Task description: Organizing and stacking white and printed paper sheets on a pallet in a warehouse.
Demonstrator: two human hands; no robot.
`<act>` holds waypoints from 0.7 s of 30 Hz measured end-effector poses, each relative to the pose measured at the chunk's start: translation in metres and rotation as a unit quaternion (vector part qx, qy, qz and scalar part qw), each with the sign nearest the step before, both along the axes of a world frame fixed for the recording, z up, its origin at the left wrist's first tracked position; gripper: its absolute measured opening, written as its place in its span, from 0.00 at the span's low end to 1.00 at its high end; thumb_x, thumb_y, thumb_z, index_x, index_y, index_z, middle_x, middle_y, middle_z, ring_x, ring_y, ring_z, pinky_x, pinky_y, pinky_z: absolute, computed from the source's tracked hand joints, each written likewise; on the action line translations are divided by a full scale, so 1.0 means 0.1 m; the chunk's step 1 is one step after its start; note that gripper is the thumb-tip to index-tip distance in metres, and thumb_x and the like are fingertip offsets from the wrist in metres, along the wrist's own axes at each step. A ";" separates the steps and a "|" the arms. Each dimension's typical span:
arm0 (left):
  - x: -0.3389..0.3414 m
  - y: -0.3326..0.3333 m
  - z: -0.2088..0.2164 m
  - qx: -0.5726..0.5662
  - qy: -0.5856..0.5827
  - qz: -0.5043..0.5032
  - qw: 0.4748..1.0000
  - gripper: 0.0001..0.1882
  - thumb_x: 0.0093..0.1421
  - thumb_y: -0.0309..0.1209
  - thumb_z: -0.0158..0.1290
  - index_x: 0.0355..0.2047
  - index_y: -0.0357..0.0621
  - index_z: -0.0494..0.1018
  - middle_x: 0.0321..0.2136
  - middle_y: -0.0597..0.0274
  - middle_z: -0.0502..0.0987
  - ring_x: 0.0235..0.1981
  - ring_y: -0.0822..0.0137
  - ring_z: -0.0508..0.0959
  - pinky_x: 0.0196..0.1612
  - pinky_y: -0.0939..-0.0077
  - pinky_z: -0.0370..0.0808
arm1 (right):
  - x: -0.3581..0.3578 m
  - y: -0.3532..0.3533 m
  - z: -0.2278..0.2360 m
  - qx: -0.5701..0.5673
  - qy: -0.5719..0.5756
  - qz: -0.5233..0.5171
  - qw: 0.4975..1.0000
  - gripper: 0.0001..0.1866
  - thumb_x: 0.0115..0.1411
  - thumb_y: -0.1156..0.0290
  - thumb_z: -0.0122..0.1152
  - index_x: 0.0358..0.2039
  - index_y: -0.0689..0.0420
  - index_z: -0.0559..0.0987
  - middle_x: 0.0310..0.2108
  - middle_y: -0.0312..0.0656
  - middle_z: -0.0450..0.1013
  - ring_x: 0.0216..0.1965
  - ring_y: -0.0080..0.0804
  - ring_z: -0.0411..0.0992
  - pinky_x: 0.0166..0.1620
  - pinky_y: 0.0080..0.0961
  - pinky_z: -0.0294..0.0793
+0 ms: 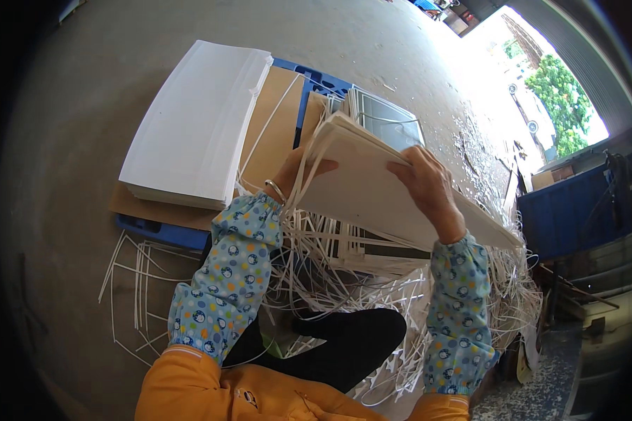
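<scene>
One bundle of sheets (372, 186) tilts above tangled strips (414, 302), the left hand (297, 168) gripping its left end, thumb on the face, and the right hand (428, 184) clasping its upper edge. The work looks well along: many strips lie loose, and a neat white stack (196, 119) on a board (168, 215) over the pallet (158, 233) seems finished. The held bundle, strips hanging near its left end, appears unfinished.

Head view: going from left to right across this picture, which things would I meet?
Thick stack of white rectangular sheets, person's bare left hand, person's bare right hand, green leafy foliage outside.
</scene>
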State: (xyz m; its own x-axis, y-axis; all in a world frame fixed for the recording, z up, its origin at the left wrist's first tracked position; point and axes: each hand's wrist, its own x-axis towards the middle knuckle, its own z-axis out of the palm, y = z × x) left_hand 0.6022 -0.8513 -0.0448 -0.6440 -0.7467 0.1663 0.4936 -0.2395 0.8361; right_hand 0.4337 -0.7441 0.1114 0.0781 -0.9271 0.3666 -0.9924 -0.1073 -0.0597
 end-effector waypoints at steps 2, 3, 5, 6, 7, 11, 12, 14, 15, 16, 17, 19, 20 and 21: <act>-0.01 0.00 0.02 0.000 0.000 0.002 1.000 0.17 0.49 0.30 0.57 0.38 0.35 0.69 0.31 0.60 0.73 0.30 0.72 0.74 0.32 0.81 0.72 | 0.14 -0.15 -0.02 -0.009 -0.060 0.052 0.997 0.12 0.51 0.62 0.57 0.24 0.58 0.71 0.22 0.40 0.68 0.27 0.38 0.68 0.30 0.31 0.65; -0.03 0.00 0.02 0.016 0.003 -0.011 1.000 0.17 0.49 0.30 0.57 0.38 0.35 0.70 0.30 0.61 0.74 0.30 0.72 0.74 0.33 0.82 0.72 | 0.19 -0.19 0.00 -0.007 -0.098 0.056 0.994 0.12 0.51 0.64 0.58 0.23 0.59 0.71 0.22 0.40 0.68 0.24 0.36 0.68 0.28 0.29 0.65; -0.05 -0.02 0.00 0.036 0.008 -0.023 0.999 0.17 0.49 0.30 0.57 0.38 0.35 0.70 0.30 0.61 0.74 0.30 0.73 0.74 0.33 0.82 0.72 | 0.23 -0.25 0.00 0.007 -0.143 0.052 0.988 0.11 0.50 0.65 0.59 0.22 0.60 0.72 0.21 0.40 0.67 0.23 0.34 0.67 0.28 0.27 0.65; -0.05 -0.02 -0.01 0.056 0.022 -0.034 0.998 0.16 0.49 0.30 0.57 0.37 0.35 0.71 0.30 0.61 0.74 0.30 0.73 0.74 0.32 0.83 0.72 | 0.26 -0.27 0.00 0.018 -0.186 0.046 0.981 0.10 0.50 0.67 0.59 0.22 0.61 0.72 0.21 0.40 0.67 0.22 0.32 0.66 0.27 0.25 0.64; -0.05 -0.03 -0.02 0.077 0.037 -0.046 0.995 0.16 0.49 0.31 0.57 0.36 0.35 0.71 0.29 0.61 0.74 0.29 0.74 0.73 0.32 0.83 0.72 | 0.26 -0.28 0.00 0.021 -0.181 0.048 0.982 0.10 0.50 0.67 0.59 0.22 0.61 0.72 0.21 0.40 0.67 0.22 0.32 0.66 0.27 0.25 0.64; -0.01 0.01 0.01 0.067 0.057 -0.045 0.995 0.14 0.49 0.30 0.57 0.35 0.35 0.73 0.28 0.62 0.74 0.28 0.75 0.74 0.31 0.83 0.72 | 0.21 -0.30 0.02 0.097 -0.296 0.042 0.949 0.08 0.49 0.71 0.60 0.20 0.61 0.74 0.20 0.35 0.66 0.22 0.21 0.64 0.26 0.18 0.62; -0.02 0.01 0.00 0.085 0.052 -0.040 0.994 0.14 0.49 0.29 0.57 0.35 0.36 0.73 0.28 0.62 0.74 0.28 0.75 0.74 0.30 0.83 0.72 | 0.21 -0.30 0.04 0.126 -0.345 0.032 0.930 0.07 0.49 0.71 0.60 0.20 0.61 0.75 0.20 0.33 0.66 0.22 0.18 0.64 0.26 0.16 0.62; -0.03 0.00 0.00 0.103 0.048 -0.033 0.993 0.14 0.49 0.29 0.57 0.35 0.36 0.73 0.28 0.62 0.75 0.27 0.75 0.74 0.30 0.84 0.72 | 0.22 -0.29 0.09 0.146 -0.375 0.028 0.915 0.07 0.49 0.72 0.60 0.20 0.61 0.75 0.20 0.32 0.66 0.22 0.17 0.63 0.26 0.16 0.62; -0.02 0.00 0.00 0.106 0.042 -0.041 0.993 0.14 0.49 0.28 0.57 0.36 0.36 0.73 0.28 0.62 0.75 0.27 0.75 0.74 0.30 0.84 0.72 | 0.22 -0.28 0.11 0.163 -0.406 0.022 0.899 0.07 0.49 0.72 0.61 0.19 0.61 0.75 0.20 0.31 0.66 0.22 0.16 0.63 0.26 0.15 0.62; -0.02 0.00 0.01 0.108 0.035 -0.048 0.992 0.14 0.49 0.28 0.57 0.36 0.37 0.73 0.28 0.62 0.75 0.27 0.76 0.74 0.30 0.84 0.72 | 0.22 -0.27 0.12 0.164 -0.405 0.021 0.899 0.07 0.49 0.72 0.61 0.19 0.61 0.75 0.20 0.31 0.66 0.22 0.16 0.63 0.26 0.15 0.62; -0.02 0.00 0.03 0.109 0.036 -0.048 0.992 0.14 0.49 0.28 0.57 0.36 0.37 0.73 0.28 0.62 0.75 0.27 0.76 0.74 0.30 0.84 0.72 | 0.22 -0.27 0.14 0.172 -0.419 0.019 0.891 0.07 0.49 0.72 0.61 0.19 0.61 0.75 0.19 0.31 0.66 0.22 0.16 0.63 0.26 0.15 0.62; 0.00 0.02 0.05 0.090 0.054 -0.044 0.994 0.13 0.49 0.28 0.57 0.36 0.37 0.73 0.28 0.62 0.75 0.27 0.75 0.74 0.30 0.85 0.72 | 0.23 -0.26 0.15 0.181 -0.435 0.018 0.882 0.07 0.49 0.72 0.61 0.19 0.61 0.75 0.19 0.31 0.65 0.21 0.16 0.63 0.26 0.15 0.62; -0.01 0.02 0.03 0.091 0.053 -0.044 0.993 0.13 0.49 0.28 0.57 0.36 0.37 0.73 0.28 0.62 0.75 0.27 0.75 0.74 0.30 0.85 0.72 | 0.25 -0.26 0.16 0.178 -0.437 0.018 0.881 0.07 0.49 0.72 0.61 0.19 0.61 0.75 0.19 0.31 0.65 0.21 0.16 0.63 0.26 0.15 0.62; -0.01 0.01 0.01 0.071 0.041 -0.037 0.996 0.13 0.49 0.28 0.57 0.36 0.37 0.73 0.28 0.62 0.75 0.27 0.75 0.74 0.30 0.84 0.72 | 0.26 -0.25 0.18 0.174 -0.438 0.017 0.882 0.07 0.49 0.73 0.60 0.18 0.61 0.76 0.19 0.31 0.65 0.22 0.16 0.63 0.26 0.15 0.62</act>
